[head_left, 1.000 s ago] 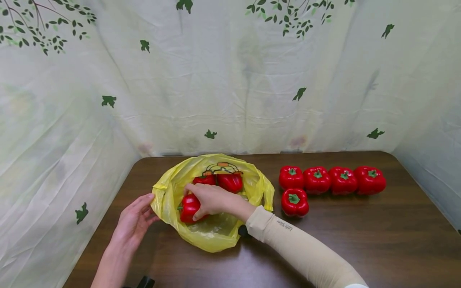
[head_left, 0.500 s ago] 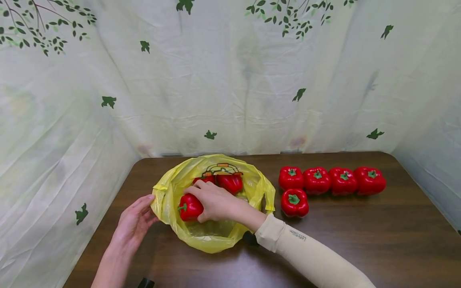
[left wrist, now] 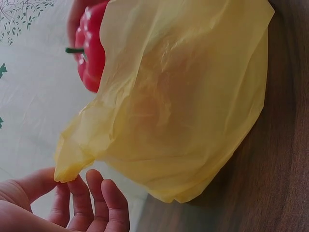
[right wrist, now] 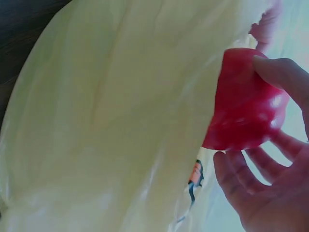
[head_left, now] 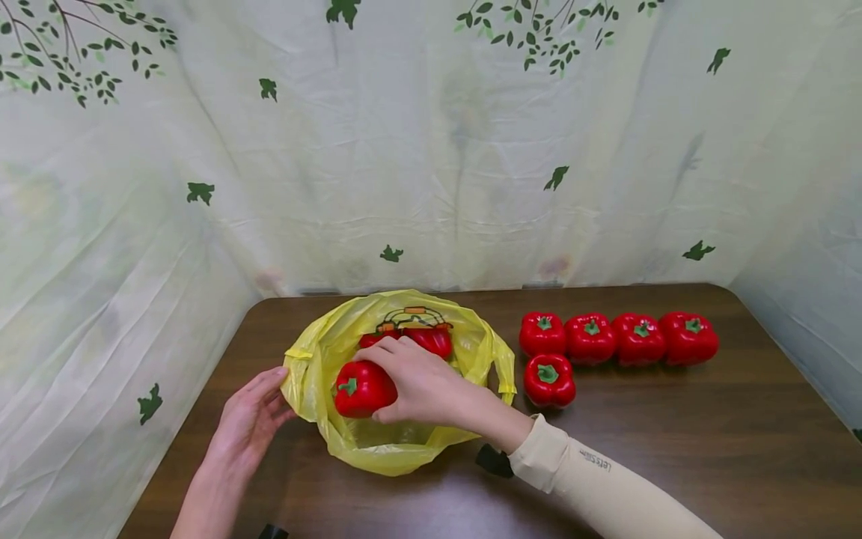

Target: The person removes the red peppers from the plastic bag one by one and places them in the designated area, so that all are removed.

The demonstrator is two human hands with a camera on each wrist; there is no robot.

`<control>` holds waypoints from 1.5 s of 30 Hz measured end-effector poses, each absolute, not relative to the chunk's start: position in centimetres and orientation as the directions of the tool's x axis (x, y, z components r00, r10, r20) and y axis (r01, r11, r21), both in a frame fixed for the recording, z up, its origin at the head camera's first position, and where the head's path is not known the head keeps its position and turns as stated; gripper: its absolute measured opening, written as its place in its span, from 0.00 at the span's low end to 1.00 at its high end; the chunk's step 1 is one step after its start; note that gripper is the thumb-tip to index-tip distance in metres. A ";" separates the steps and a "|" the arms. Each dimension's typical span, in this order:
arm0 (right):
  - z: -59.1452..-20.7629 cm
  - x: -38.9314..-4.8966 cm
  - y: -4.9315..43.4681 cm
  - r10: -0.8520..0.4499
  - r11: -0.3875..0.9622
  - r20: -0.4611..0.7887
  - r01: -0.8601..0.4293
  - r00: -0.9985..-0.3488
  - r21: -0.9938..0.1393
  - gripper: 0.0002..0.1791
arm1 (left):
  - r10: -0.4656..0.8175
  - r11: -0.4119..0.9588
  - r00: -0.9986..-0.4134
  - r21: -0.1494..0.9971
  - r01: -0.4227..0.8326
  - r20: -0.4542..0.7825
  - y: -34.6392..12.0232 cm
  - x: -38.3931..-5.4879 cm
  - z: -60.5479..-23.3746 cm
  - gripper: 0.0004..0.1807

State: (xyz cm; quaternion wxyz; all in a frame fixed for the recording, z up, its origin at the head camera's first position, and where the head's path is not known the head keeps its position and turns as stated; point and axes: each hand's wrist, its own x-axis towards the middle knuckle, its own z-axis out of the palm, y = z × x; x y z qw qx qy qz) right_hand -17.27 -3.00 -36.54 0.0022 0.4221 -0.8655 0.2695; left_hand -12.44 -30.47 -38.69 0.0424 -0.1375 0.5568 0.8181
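My right hand [head_left: 434, 385] grips a glossy red bell pepper [head_left: 366, 389] with a green stem, over the mouth of a yellow plastic bag [head_left: 393, 458]. From the right wrist, thumb and fingers show on opposite sides of this pepper [right wrist: 248, 106], part of which the bag's edge hides. Behind it, two more red peppers [head_left: 434, 341] lie inside the bag, partly covered by the hand. At the bag's left rim, my left hand [head_left: 251, 419] pinches the plastic between thumb and fingertips; the left wrist view shows this pinch on a gathered corner of the bag [left wrist: 75, 164].
Right of the bag, several red bell peppers [head_left: 592, 338] stand side by side in a row on the brown wooden table [head_left: 673, 449]. One more pepper [head_left: 549, 380] sits in front of the row's left end. A pale leaf-patterned curtain [head_left: 431, 150] surrounds the table.
My right hand has lifted the pepper from inside the bag up to its mouth, and the right forearm has drawn back to the right. The left hand holds the rim in the same place.
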 end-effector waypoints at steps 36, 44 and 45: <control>-36.4 -16.0 5.9 -0.590 0.176 0.380 -0.574 -0.712 -0.800 0.40 | -0.071 -0.393 -0.959 0.892 -0.224 -0.273 -30.1 -12.6 -38.8 0.10; -36.3 -15.9 7.8 -0.566 0.190 0.390 -0.575 -0.727 -0.796 0.40 | -0.057 -0.408 -0.968 0.890 -0.201 -0.245 -30.1 -12.6 -38.8 0.11; -36.3 -15.9 8.0 -0.559 0.201 0.388 -0.574 -0.733 -0.794 0.41 | -0.056 -0.410 -0.969 0.890 -0.198 -0.242 -30.0 -12.6 -38.8 0.11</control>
